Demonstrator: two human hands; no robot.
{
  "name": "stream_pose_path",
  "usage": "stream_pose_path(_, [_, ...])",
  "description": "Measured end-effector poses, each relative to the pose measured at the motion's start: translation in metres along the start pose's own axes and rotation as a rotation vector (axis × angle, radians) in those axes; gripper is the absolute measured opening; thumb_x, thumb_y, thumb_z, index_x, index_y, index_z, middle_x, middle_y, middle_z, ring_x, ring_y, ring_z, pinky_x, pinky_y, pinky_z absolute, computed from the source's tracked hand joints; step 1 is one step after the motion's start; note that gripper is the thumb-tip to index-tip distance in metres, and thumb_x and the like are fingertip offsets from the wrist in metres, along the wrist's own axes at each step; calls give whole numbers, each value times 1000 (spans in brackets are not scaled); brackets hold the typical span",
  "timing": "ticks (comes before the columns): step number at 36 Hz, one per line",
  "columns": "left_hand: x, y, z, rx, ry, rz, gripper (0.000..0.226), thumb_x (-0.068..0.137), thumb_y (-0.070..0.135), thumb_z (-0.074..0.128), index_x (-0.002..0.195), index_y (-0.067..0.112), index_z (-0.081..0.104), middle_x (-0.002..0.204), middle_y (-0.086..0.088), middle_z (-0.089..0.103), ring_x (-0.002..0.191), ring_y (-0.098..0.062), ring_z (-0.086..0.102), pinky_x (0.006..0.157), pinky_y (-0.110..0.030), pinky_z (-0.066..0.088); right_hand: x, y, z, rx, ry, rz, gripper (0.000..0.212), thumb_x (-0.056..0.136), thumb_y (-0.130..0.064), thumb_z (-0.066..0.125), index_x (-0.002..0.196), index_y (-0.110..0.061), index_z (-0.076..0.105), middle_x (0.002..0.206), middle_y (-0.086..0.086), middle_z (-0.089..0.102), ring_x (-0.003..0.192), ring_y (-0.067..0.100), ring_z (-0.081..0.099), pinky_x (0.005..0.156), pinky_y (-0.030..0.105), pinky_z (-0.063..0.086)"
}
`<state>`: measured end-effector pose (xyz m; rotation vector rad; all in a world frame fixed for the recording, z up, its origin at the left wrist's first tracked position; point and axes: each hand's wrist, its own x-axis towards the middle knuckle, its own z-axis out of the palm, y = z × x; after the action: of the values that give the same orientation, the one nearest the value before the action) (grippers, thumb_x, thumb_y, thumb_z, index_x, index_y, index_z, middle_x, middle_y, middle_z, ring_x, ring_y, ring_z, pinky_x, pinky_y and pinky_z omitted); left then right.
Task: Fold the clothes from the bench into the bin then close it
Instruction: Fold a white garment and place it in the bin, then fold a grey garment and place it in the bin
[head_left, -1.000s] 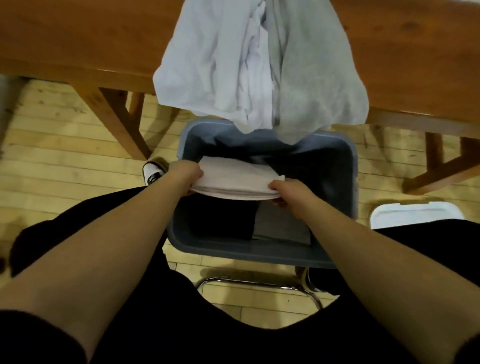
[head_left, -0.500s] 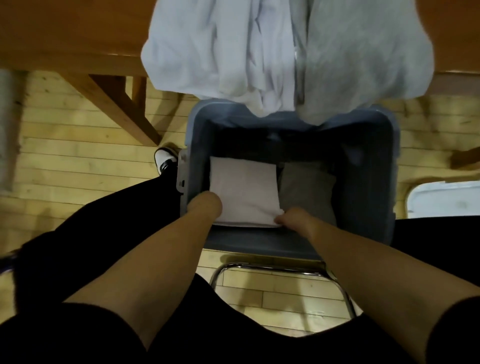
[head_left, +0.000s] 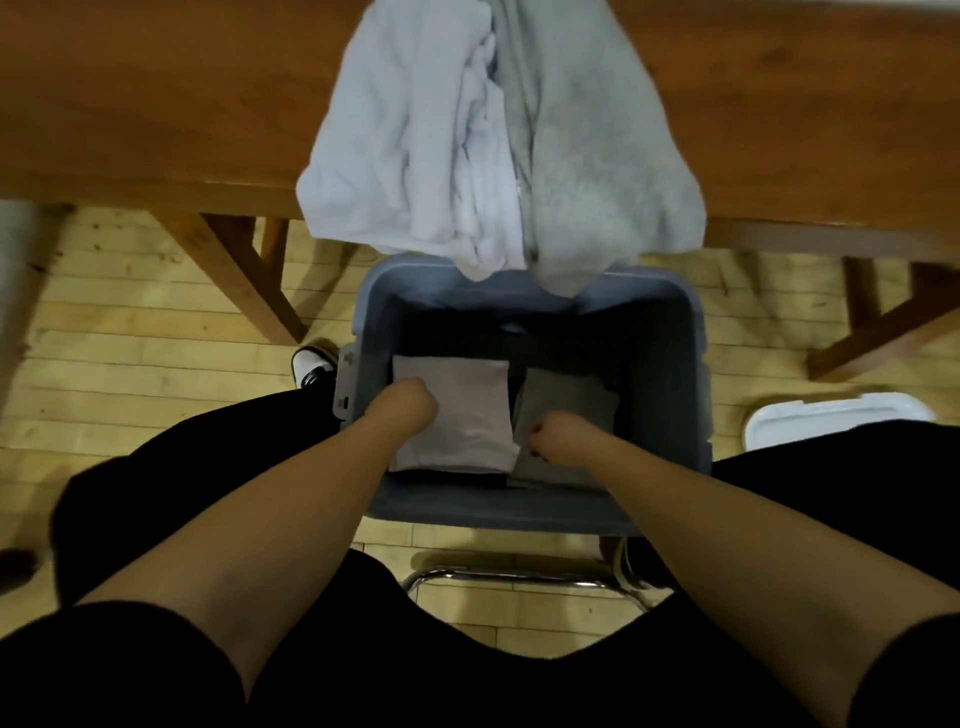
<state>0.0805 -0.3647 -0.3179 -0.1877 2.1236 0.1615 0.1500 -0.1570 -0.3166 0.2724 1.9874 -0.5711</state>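
A grey plastic bin (head_left: 519, 512) stands on the floor between my legs. Inside it a folded white cloth (head_left: 470, 415) lies flat on the left, beside a folded grey cloth (head_left: 574, 397) on the right. My left hand (head_left: 405, 410) rests on the left part of the white cloth, its fingers hidden under the knuckles. My right hand (head_left: 558, 439) sits just right of that cloth's edge with curled fingers, over the grey cloth, and nothing shows in it. On the wooden bench (head_left: 156, 104) a white garment (head_left: 405, 156) and a grey garment (head_left: 597, 156) hang over the bin's far rim.
The white bin lid (head_left: 831, 421) lies on the wooden floor to the right of the bin. A bench leg (head_left: 244, 280) slants down left of the bin, next to my shoe (head_left: 311, 364). A chrome chair frame (head_left: 519, 577) shows below the bin.
Both hands lowered the folded white cloth from above the bin down onto its bottom left. The right hand has come off the cloth's edge.
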Motion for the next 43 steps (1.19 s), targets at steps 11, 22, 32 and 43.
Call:
stream_pose_path(11, [-95, 47, -56, -448, 651, 494, 13, 97, 10, 45, 88, 3, 51, 74, -11, 48, 62, -24, 45, 60, -44, 34, -94, -14, -106, -128, 747, -512, 19, 96, -17, 52, 108, -14, 65, 107, 5, 65, 98, 21, 56, 81, 33, 45])
stream_pose_path(22, [-134, 104, -110, 51, 1139, 814, 47, 73, 10, 63, 119, 7, 60, 125, -11, 58, 111, -33, 55, 87, -43, 47, -114, -9, -173, -649, 1044, -575, 81, 65, -31, 83, 139, -16, 53, 141, 7, 53, 126, 30, 53, 96, 44, 47])
stream_pose_path(32, [-124, 127, -118, 421, 846, 603, 69, 96, 37, 48, 155, 19, 18, 165, -7, 10, 143, -29, 26, 112, -40, 25, -99, 5, -192, -504, 935, -529, 59, 101, -16, 44, 156, -26, 24, 163, -9, 21, 149, 16, 22, 121, 37, 21])
stream_pose_path(43, [-134, 152, -130, 403, 843, 530, 61, 97, 54, 37, 147, 19, 36, 162, -10, 22, 128, -34, 45, 98, -42, 39, -113, 1, -212, 227, 803, -509, 36, 105, -23, 37, 132, -26, 59, 126, 0, 64, 109, 19, 58, 85, 27, 42])
